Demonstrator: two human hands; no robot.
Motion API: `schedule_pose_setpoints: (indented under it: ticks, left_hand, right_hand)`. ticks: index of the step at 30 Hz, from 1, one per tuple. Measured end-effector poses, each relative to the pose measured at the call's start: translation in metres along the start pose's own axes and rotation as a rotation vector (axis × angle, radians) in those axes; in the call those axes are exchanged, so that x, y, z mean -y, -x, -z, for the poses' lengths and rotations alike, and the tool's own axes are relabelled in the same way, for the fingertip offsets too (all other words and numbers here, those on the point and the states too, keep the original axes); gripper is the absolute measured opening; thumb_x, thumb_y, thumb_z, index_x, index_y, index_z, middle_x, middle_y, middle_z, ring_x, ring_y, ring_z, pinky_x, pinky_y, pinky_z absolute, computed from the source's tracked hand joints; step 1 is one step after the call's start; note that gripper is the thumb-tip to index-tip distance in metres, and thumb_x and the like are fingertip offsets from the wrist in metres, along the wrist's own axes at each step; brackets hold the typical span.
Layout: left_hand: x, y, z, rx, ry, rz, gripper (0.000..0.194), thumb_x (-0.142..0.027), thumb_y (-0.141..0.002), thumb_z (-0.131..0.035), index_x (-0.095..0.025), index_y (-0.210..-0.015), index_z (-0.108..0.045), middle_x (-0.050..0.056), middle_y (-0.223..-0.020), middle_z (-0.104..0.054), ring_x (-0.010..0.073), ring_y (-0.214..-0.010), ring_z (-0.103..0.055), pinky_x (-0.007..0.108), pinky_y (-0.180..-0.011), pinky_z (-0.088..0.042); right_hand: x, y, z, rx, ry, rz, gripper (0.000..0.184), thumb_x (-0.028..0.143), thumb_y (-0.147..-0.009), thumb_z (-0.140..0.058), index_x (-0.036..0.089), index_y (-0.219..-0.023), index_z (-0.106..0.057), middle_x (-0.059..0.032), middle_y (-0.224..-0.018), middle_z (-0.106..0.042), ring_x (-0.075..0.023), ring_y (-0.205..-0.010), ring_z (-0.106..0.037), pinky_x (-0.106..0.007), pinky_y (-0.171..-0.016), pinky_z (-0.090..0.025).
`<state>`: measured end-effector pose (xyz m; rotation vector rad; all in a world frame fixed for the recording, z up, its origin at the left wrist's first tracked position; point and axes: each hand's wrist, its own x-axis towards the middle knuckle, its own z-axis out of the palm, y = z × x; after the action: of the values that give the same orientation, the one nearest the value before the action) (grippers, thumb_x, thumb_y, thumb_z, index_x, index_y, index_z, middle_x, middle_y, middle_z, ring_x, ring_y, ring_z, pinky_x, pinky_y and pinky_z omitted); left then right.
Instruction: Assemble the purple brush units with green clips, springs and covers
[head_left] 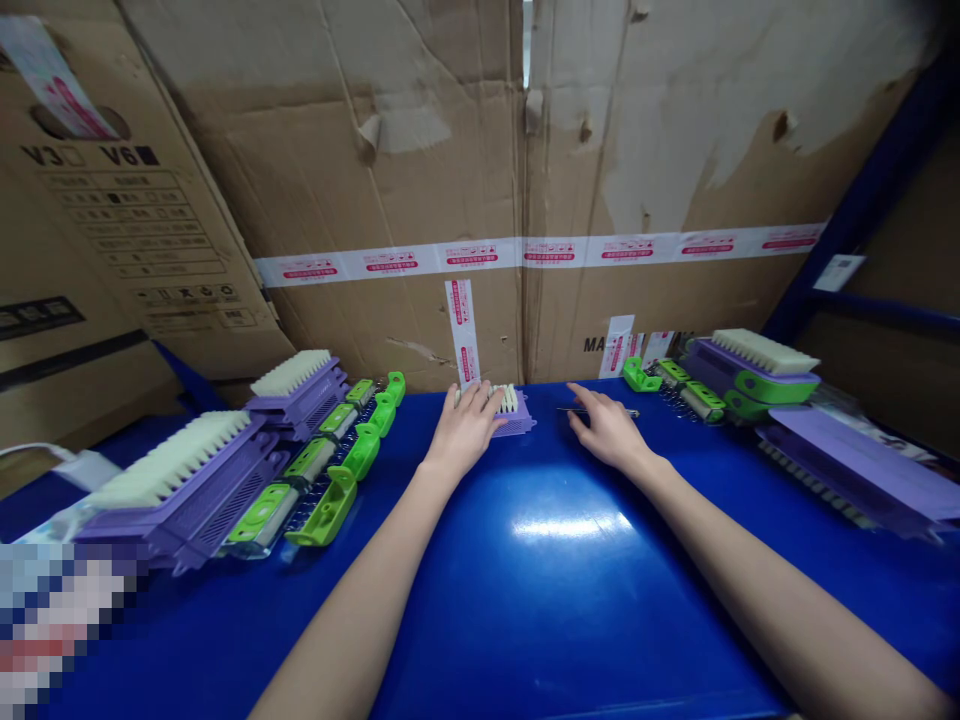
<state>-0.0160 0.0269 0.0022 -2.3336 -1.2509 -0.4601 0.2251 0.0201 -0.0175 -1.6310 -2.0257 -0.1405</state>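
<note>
My left hand lies with fingers stretched over a small purple brush block with white bristles at the far edge of the blue table. My right hand rests palm down beside it, fingers extended toward a thin dark tool lying on the table; the fingertips touch or nearly touch it.
Purple brush heads with white bristles and green clip parts are stacked at the left. More purple and green parts and a purple strip lie at the right. Cardboard boxes wall off the back.
</note>
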Motion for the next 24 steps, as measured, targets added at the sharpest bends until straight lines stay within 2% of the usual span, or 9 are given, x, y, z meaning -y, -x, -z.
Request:
schedule_pose_setpoints:
  ticks: [9, 16, 19, 24]
  left_hand:
    - [0.000, 0.003, -0.006, -0.023, 0.005, 0.030, 0.048, -0.039, -0.094, -0.037, -0.014, -0.133, -0.046, 0.013, -0.139, -0.047, 0.0266, -0.131, -0.041, 0.045, -0.109, -0.030]
    - [0.001, 0.004, -0.006, -0.023, 0.065, 0.050, 0.052, -0.046, -0.093, -0.036, -0.016, -0.134, -0.045, 0.013, -0.141, -0.045, 0.0267, -0.132, -0.039, 0.046, -0.108, -0.029]
    - [0.000, 0.004, -0.006, -0.034, 0.091, 0.071, 0.048, -0.043, -0.094, -0.032, -0.019, -0.134, -0.046, 0.011, -0.140, -0.047, 0.0252, -0.131, -0.041, 0.045, -0.107, -0.030]
    - [0.000, 0.004, -0.008, -0.072, 0.114, 0.074, 0.044, -0.032, -0.097, -0.026, -0.022, -0.134, -0.047, 0.010, -0.139, -0.049, 0.0236, -0.130, -0.043, 0.044, -0.105, -0.032]
  right_hand:
    - [0.006, 0.000, 0.009, 0.052, 0.102, -0.050, 0.049, 0.025, -0.088, -0.041, 0.011, -0.135, -0.043, -0.0150, -0.117, -0.062, -0.0273, -0.106, -0.058, -0.039, -0.090, -0.043]
    - [-0.003, -0.003, 0.021, -0.035, 0.268, -0.083, 0.046, 0.027, -0.090, -0.037, 0.010, -0.132, -0.045, -0.0144, -0.108, -0.065, -0.0266, -0.100, -0.059, -0.035, -0.083, -0.043]
    - [-0.012, -0.004, 0.031, -0.112, 0.344, -0.157, 0.044, 0.027, -0.090, -0.035, 0.012, -0.129, -0.048, -0.0149, -0.105, -0.065, -0.0267, -0.096, -0.059, -0.035, -0.080, -0.042]
    - [-0.029, -0.003, 0.046, -0.206, 0.421, -0.370, 0.041, 0.025, -0.087, -0.038, 0.012, -0.124, -0.052, -0.0169, -0.100, -0.065, -0.0280, -0.092, -0.058, -0.035, -0.073, -0.042]
